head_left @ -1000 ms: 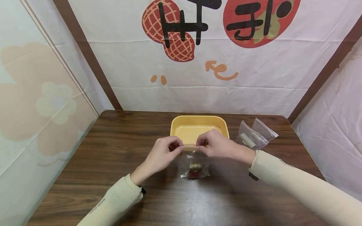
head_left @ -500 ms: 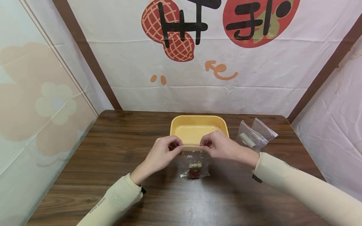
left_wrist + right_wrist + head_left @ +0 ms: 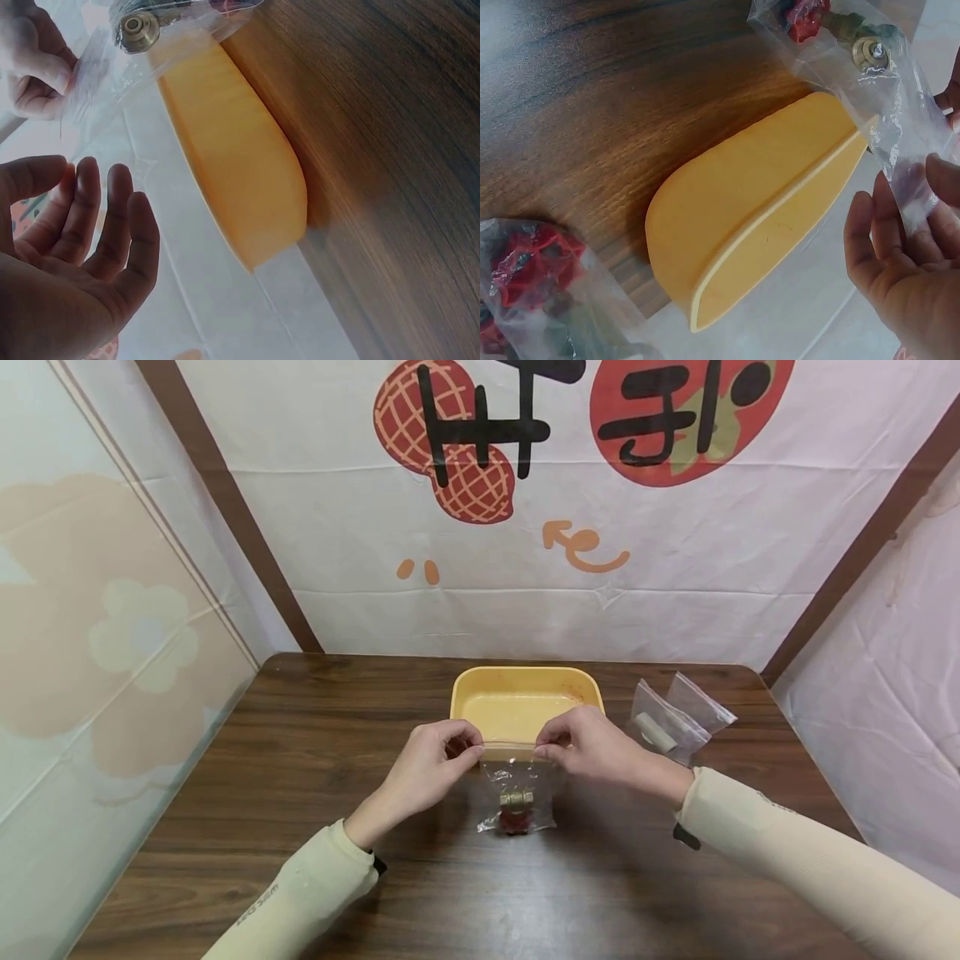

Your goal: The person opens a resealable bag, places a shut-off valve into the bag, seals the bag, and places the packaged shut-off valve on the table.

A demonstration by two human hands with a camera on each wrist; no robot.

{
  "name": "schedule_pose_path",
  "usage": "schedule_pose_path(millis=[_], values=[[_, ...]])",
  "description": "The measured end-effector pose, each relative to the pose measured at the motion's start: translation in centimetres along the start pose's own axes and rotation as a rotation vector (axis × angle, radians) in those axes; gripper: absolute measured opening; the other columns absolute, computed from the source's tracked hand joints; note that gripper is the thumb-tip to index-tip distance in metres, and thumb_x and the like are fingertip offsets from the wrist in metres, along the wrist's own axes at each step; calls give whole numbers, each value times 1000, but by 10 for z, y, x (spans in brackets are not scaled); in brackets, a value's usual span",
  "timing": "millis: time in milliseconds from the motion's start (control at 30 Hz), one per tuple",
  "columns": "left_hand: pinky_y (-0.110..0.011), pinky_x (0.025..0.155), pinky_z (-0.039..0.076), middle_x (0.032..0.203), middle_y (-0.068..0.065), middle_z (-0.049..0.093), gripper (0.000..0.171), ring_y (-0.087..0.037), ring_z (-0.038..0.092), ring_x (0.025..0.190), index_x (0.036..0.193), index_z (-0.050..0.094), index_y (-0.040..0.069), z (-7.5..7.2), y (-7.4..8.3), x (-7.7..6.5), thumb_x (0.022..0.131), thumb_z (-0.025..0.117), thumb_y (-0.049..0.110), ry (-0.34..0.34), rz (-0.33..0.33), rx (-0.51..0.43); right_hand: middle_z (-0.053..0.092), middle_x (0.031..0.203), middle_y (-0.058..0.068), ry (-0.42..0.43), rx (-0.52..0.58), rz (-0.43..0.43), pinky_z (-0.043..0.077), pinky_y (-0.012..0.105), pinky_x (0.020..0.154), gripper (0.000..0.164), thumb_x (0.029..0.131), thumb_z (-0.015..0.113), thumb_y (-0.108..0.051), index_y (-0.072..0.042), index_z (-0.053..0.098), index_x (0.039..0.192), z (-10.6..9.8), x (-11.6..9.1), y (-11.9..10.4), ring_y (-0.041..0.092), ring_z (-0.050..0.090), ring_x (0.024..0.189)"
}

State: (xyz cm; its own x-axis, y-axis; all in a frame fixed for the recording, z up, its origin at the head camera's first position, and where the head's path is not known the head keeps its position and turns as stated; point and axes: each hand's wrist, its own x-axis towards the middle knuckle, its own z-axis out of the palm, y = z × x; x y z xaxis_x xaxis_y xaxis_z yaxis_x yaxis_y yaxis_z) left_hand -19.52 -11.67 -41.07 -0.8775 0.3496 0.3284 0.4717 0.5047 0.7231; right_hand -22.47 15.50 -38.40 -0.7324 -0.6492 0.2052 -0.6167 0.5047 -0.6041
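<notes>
A clear zip bag (image 3: 542,781) hangs in front of me, its top edge stretched between my two hands. My left hand (image 3: 429,770) pinches the left end of that edge between thumb and fingertips. At the other end, my right hand (image 3: 588,745) pinches the same edge. Low in the bag sits a brass valve (image 3: 516,801) with a red handwheel (image 3: 514,822) below it. The valve's round threaded end (image 3: 139,31) shows through the plastic in the left wrist view, and the handwheel (image 3: 808,19) in the right wrist view.
Just behind the bag stands a yellow plastic tub (image 3: 459,693) on the dark wooden table (image 3: 315,735). To the right lie two more zip bags, one nearer (image 3: 675,727) and one behind (image 3: 701,697). Red handwheels (image 3: 536,262) show there in the right wrist view. A printed cloth (image 3: 450,618) hangs behind the table.
My right hand has slid a little to the right along the bag's top edge, so more of the edge shows between the hands. My left hand has stayed almost still.
</notes>
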Motion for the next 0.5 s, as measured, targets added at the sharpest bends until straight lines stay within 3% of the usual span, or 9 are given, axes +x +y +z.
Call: schedule_pose_path(millis=[500], values=[[-31,70,54,81,8,67,9,-11,63,75,90,72,13,2,-4,1,96,74,6,11,17,7,66,70,-13,28,-2,43,45,26,58,12,94,78,-6,-13,77,84,-4,-8,9,4,53,61]])
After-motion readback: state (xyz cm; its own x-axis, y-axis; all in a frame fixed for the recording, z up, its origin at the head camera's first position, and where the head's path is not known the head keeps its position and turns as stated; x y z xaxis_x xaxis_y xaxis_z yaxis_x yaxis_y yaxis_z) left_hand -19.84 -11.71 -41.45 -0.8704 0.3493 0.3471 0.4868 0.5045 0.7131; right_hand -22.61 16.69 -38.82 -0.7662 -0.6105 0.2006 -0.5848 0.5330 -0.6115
